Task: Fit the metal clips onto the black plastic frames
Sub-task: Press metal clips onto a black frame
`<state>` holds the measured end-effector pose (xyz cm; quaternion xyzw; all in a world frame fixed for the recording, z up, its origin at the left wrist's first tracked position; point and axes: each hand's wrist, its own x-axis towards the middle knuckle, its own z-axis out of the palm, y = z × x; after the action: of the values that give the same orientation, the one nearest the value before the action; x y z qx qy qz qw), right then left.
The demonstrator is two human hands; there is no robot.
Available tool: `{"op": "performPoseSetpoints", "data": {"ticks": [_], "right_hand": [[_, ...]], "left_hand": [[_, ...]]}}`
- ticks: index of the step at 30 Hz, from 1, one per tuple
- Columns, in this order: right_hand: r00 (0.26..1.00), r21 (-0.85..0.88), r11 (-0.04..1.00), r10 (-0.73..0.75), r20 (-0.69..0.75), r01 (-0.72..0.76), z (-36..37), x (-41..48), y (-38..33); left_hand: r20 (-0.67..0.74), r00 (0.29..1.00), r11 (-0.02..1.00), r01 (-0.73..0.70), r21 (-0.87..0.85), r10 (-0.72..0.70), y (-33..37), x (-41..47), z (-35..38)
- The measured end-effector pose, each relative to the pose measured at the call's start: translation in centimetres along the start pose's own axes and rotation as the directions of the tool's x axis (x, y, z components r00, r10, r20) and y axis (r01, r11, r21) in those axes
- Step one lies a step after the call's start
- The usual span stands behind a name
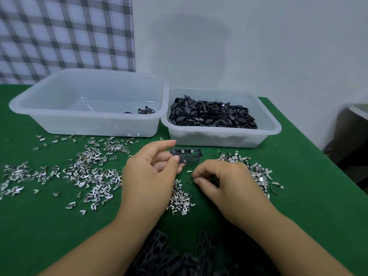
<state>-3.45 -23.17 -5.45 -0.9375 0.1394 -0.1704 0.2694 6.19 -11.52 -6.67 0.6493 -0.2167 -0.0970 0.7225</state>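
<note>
So the left hand (153,172) has one black plastic frame (187,155) pinched by its left end between thumb and fingers. It's over the middle of the green tabletop (308,196), right in front of the smaller bin. The right hand (225,180) is just beside it, fingers curled in with the tips close together, and there's a single clip (190,172) right at those fingertips. It's blurry there, so honestly I can't tell if it's actually pinching that clip or just next to it.

The metal clips (89,172) are all over the place. There's a wide loose scatter across the left half of the tabletop and a tighter heap (179,198) between the two wrists. Another pile (251,170) sits toward the right edge, partly hidden behind the right hand.

Along the far edge there are two translucent plastic bins side by side, rims meeting. The big bin (59,116) on the left has just a few black frames (146,110) in its near right corner. The smaller bin (268,128) on the right is heaped with black plastic parts (211,114). Down at the near edge, between the forearms, there's a dark jumble of perforated pieces (171,255), too blurred to make out. A checked cloth (65,32) hangs behind the far left corner.
</note>
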Motion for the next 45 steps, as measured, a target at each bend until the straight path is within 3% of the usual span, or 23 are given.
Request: {"op": "performPoseSetpoints", "data": {"ticks": [5,10,14,21,30,37,45], "right_hand": [[0.999,0.067,0.998,0.001,-0.044,0.002,-0.1,-0.1,0.1],[0.979,0.305,0.952,0.041,-0.200,0.022,-0.6,-0.2,-0.2],[0.959,0.353,0.932,0.028,-0.281,0.077,-1.0,-0.3,-0.5],[0.911,0.208,0.963,-0.076,-0.405,0.173,-0.9,-0.5,-0.8],[0.865,0.017,0.974,-0.191,-0.464,0.225,-0.6,-0.2,-0.8],[0.877,0.044,0.982,-0.142,-0.459,0.183,-0.2,0.0,-0.4],[0.858,0.014,0.976,-0.183,-0.480,0.216,-0.2,0.0,-0.4]], "left_hand": [[0.017,1.000,1.000,0.009,0.026,-0.009,0.1,-0.1,0.0],[0.052,0.998,0.999,0.024,0.023,-0.025,0.5,-0.2,0.1],[0.096,0.994,0.999,0.050,0.011,-0.051,0.5,-0.3,0.2],[0.144,0.987,0.997,0.079,-0.022,-0.075,0.5,-0.5,0.3],[0.169,0.983,0.998,0.070,-0.005,-0.068,0.7,-0.6,0.4],[0.172,0.983,0.998,0.065,-0.002,-0.063,0.8,-0.7,0.5],[0.197,0.980,0.999,0.044,-0.015,-0.040,1.1,-0.9,0.5]]}}
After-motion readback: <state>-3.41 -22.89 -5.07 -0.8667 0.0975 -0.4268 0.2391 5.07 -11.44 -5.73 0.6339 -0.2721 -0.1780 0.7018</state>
